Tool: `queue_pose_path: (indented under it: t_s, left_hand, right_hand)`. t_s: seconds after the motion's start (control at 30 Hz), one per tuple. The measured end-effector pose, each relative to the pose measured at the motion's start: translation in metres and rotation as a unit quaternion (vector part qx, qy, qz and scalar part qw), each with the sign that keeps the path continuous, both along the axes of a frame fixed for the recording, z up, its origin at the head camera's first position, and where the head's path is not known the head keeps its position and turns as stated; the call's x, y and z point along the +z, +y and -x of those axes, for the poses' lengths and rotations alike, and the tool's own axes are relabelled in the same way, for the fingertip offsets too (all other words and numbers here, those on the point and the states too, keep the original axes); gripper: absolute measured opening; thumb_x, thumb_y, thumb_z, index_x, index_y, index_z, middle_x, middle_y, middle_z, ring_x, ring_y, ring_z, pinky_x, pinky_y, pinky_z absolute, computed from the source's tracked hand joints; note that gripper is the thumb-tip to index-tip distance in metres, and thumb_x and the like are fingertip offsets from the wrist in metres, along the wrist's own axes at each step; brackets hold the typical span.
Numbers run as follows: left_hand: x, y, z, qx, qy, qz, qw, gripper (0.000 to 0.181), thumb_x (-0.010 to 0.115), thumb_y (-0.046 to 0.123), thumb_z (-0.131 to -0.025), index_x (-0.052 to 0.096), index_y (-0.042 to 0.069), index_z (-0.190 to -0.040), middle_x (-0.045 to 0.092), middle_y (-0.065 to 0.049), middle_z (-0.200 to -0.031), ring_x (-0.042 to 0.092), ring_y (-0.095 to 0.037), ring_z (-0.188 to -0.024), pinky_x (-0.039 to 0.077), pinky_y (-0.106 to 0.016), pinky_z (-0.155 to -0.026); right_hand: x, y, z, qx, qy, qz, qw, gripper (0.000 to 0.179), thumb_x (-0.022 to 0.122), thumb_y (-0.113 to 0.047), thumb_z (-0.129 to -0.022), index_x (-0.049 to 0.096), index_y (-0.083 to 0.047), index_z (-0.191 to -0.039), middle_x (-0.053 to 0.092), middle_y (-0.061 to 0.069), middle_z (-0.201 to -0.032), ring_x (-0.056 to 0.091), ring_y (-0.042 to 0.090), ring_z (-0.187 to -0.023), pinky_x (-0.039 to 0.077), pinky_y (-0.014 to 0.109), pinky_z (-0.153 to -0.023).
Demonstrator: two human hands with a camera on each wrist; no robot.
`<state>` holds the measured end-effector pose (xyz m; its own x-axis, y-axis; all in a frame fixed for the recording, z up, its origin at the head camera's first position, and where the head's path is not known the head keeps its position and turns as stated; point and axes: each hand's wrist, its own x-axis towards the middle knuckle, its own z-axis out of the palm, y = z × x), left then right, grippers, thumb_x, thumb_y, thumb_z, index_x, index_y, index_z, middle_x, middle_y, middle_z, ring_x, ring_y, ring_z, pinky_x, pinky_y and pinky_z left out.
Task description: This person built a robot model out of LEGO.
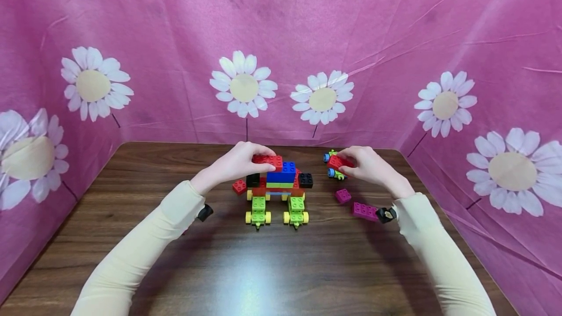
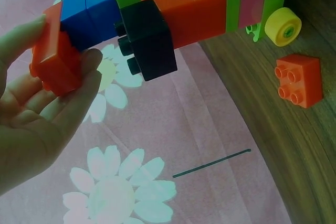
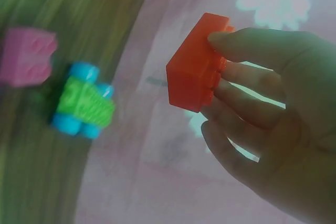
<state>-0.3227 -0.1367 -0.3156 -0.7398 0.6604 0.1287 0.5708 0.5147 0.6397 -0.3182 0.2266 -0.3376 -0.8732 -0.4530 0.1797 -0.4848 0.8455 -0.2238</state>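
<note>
A brick-built model point(image 1: 281, 177) stands mid-table on lime-green wheeled bases point(image 1: 259, 205) with yellow wheels. My left hand point(image 1: 240, 161) pinches a red toy brick point(image 2: 56, 51) at the top of the model, against the blue bricks point(image 2: 89, 11). Below it, a black brick point(image 2: 149, 40) juts out from the side. Over to the right, my right hand point(image 1: 368, 164) grips another red brick point(image 3: 195, 66) between thumb and fingers, raised above the table. In the head view that brick overlaps a green wheeled base point(image 1: 337, 175) with blue wheels.
A loose red brick point(image 1: 239, 187) lies left of the model. Two magenta bricks, one small point(image 1: 343, 196) and one long point(image 1: 363, 211), lie near the right wrist. Behind the wooden table point(image 1: 246, 267) hangs a pink cloth point(image 1: 281, 18) with printed daisies.
</note>
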Motion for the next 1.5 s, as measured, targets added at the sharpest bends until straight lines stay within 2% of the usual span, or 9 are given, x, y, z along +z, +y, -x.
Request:
queue_pose_path:
  t_s: [0.17,0.33,0.53,0.73,0.9,1.13,1.5]
  left_hand:
    - [0.001,0.001,0.000,0.004,-0.002,0.000,1.0000,0.040,0.071,0.028,-0.092,0.067,0.008,-0.126,0.071,-0.010,-0.124,0.069,-0.021,-0.109,0.054,-0.040,-0.099]
    - [0.001,0.000,0.000,0.005,0.000,0.001,1.0000,0.040,0.071,0.028,-0.092,0.067,0.008,-0.126,0.072,-0.010,-0.122,0.069,-0.021,-0.108,0.054,-0.040,-0.099]
    - [-0.001,0.000,0.000,0.007,-0.001,-0.001,1.0000,0.038,0.071,0.029,-0.092,0.068,0.009,-0.125,0.073,-0.007,-0.119,0.070,-0.017,-0.100,0.055,-0.039,-0.097]
    - [-0.004,0.001,0.001,0.007,0.002,-0.003,1.0000,0.038,0.071,0.029,-0.092,0.068,0.009,-0.124,0.073,-0.007,-0.118,0.070,-0.017,-0.099,0.056,-0.038,-0.095]
    - [-0.003,0.001,0.000,0.008,0.000,-0.002,1.0000,0.038,0.071,0.029,-0.092,0.068,0.009,-0.124,0.073,-0.007,-0.120,0.070,-0.018,-0.103,0.056,-0.038,-0.096]
    - [-0.003,0.000,-0.003,0.005,0.010,-0.009,0.9999,0.036,0.071,0.027,-0.092,0.069,0.008,-0.122,0.074,-0.008,-0.117,0.068,-0.016,-0.096,0.056,-0.037,-0.093]
    - [-0.006,0.002,-0.003,0.005,0.033,-0.009,0.9994,0.035,0.072,0.028,-0.091,0.070,0.009,-0.121,0.075,-0.005,-0.113,0.067,-0.014,-0.091,0.056,-0.035,-0.090]
  right_hand:
    - [0.012,-0.021,-0.004,0.043,0.026,0.001,0.9987,0.031,0.077,-0.012,-0.083,0.070,0.000,-0.111,0.073,0.012,-0.099,0.066,0.023,-0.089,0.056,0.044,-0.084]
    - [0.024,-0.038,-0.006,0.073,0.028,0.007,0.9969,0.031,0.076,-0.014,-0.085,0.070,-0.002,-0.113,0.073,0.011,-0.102,0.065,0.023,-0.089,0.057,0.041,-0.083]
    - [0.035,-0.058,-0.012,0.107,0.034,0.015,0.9935,0.032,0.074,-0.015,-0.087,0.070,-0.003,-0.116,0.073,0.009,-0.103,0.065,0.020,-0.089,0.058,0.039,-0.083]
    - [0.043,-0.075,-0.019,0.129,0.038,0.011,0.9909,0.035,0.075,-0.019,-0.087,0.070,-0.005,-0.119,0.072,0.006,-0.103,0.063,0.015,-0.086,0.058,0.035,-0.078]
    - [0.044,-0.084,-0.021,0.139,0.023,0.014,0.9899,0.036,0.075,-0.020,-0.087,0.069,-0.006,-0.120,0.072,0.005,-0.106,0.063,0.015,-0.086,0.058,0.034,-0.076]
    - [0.043,-0.094,-0.020,0.154,0.006,0.013,0.9880,0.035,0.073,-0.020,-0.089,0.069,-0.007,-0.121,0.072,0.005,-0.107,0.064,0.014,-0.089,0.058,0.033,-0.082]
    - [0.036,-0.103,-0.014,0.179,0.036,0.027,0.9828,0.031,0.071,-0.022,-0.092,0.070,-0.008,-0.118,0.072,0.004,-0.103,0.056,0.014,-0.072,0.050,0.026,-0.068]
